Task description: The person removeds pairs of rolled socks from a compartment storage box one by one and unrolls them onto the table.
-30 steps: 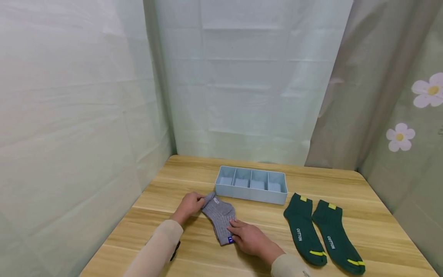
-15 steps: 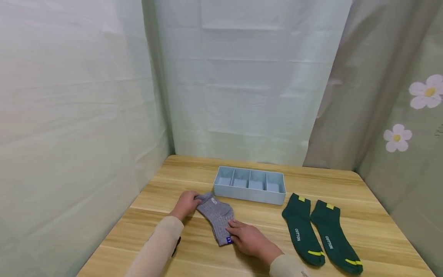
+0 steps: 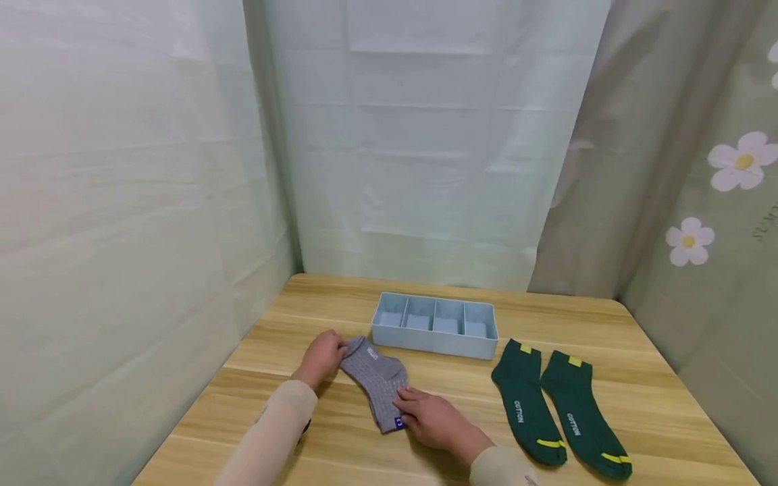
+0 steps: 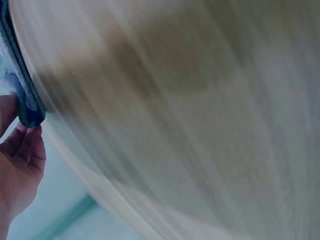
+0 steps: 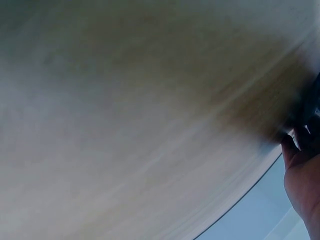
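Note:
A grey ribbed sock (image 3: 378,379) with white lettering and a blue label lies flat on the wooden table in the head view. My left hand (image 3: 322,358) pinches its far left end. In the left wrist view, the thumb and fingers of that hand (image 4: 22,170) meet at the edge of the sock (image 4: 25,80). My right hand (image 3: 434,418) rests straight fingers on the sock's near end, beside the blue label. In the right wrist view that hand (image 5: 302,185) is partly cut off, and the dark area at its fingertips is too blurred to make out.
Behind the sock stands a light blue box (image 3: 434,340) with several compartments. To the right, a dark green sock (image 3: 527,401) and a second green sock (image 3: 583,415) lie side by side on the table (image 3: 292,391). Pale curtains surround the table's back and sides.
My left hand has drawn the grey sock's end to the left, so that end lies flatter and longer. The right hand stays on the near end. The head view has shifted slightly.

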A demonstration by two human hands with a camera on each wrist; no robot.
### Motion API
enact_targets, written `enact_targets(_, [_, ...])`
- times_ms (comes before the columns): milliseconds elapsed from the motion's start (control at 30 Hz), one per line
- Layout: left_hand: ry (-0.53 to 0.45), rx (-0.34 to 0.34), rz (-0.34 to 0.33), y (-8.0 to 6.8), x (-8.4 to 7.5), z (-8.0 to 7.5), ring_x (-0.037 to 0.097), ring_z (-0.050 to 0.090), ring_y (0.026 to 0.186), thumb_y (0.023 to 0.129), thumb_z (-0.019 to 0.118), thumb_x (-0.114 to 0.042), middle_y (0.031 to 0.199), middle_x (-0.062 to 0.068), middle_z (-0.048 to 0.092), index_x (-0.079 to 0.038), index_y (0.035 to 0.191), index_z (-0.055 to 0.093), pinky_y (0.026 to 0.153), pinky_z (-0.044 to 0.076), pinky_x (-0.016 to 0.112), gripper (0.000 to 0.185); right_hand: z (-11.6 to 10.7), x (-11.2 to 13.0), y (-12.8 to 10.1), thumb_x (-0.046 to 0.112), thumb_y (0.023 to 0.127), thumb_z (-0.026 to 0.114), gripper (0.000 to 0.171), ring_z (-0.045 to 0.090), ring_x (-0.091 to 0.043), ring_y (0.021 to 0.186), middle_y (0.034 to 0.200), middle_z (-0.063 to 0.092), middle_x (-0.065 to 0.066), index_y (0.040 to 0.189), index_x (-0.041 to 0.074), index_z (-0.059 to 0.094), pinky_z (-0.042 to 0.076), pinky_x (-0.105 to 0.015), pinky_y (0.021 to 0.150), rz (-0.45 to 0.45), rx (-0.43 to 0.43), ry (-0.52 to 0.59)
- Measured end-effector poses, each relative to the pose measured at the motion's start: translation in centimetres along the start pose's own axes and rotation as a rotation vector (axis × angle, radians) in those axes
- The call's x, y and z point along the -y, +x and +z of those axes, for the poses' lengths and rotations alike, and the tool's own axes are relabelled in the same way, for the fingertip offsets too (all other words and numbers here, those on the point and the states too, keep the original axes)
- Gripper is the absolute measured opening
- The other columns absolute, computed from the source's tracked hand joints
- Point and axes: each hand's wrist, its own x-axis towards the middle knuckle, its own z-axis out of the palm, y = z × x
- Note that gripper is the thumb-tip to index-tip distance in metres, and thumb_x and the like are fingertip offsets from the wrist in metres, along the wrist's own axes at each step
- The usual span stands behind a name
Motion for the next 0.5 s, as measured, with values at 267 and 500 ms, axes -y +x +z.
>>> enact_targets(267, [0.005, 0.045, 0.002, 0.24, 0.13, -0.33, 0.029, 0.061, 0.087, 0.083, 0.080, -0.018, 0.089, 0.011, 0.064, 0.003, 0.097, 0.076, 0.085, 0.050, 0.046, 0.026, 0.14, -0.06, 0.15, 0.016, 0.099, 0.059, 0.035, 0.052, -0.027, 0.130, 0.142, 0.055, -0.013, 0.132, 0.006, 0.064, 0.043, -0.037, 0.106, 0.014, -0.010, -0.004])
enact_targets(500, [-0.059, 0.057, -0.022, 0.42, 0.50, -0.59, 0.032, 0.064, 0.088, 0.091, 0.068, -0.007, 0.089, 0.012, 0.067, 0.003, 0.092, 0.074, 0.085, 0.051, 0.048, 0.012, 0.09, 0.08, 0.15, 0.016, 0.099, 0.059, 0.036, 0.051, -0.026, 0.131, 0.143, 0.054, -0.012, 0.133, 0.007, 0.064, 0.042, -0.037, 0.106, 0.028, 0.006, 0.008])
